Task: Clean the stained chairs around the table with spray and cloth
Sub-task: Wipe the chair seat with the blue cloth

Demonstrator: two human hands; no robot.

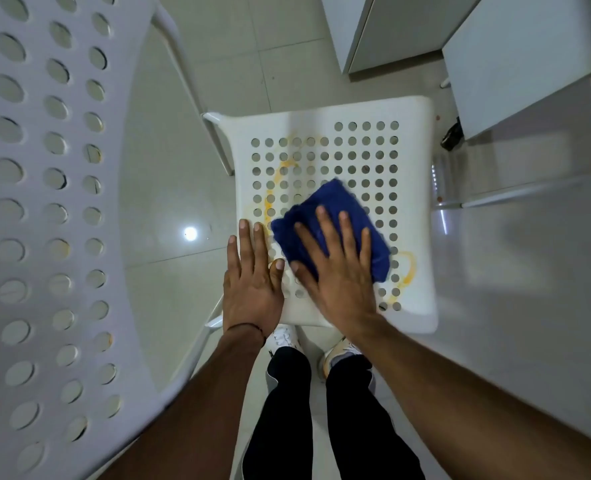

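Note:
A white perforated chair seat lies below me, marked with yellow-orange stain rings on its left half and near its front right corner. A folded blue cloth lies on the seat's front middle. My right hand presses flat on the cloth with straight, spread fingers. My left hand rests flat on the seat's front left edge, fingers straight, just beside the cloth. No spray bottle is in view.
The chair's tall perforated white backrest fills the left side, close to the camera. White cabinets stand at the upper right on the glossy tiled floor. My legs and shoes stand just in front of the seat.

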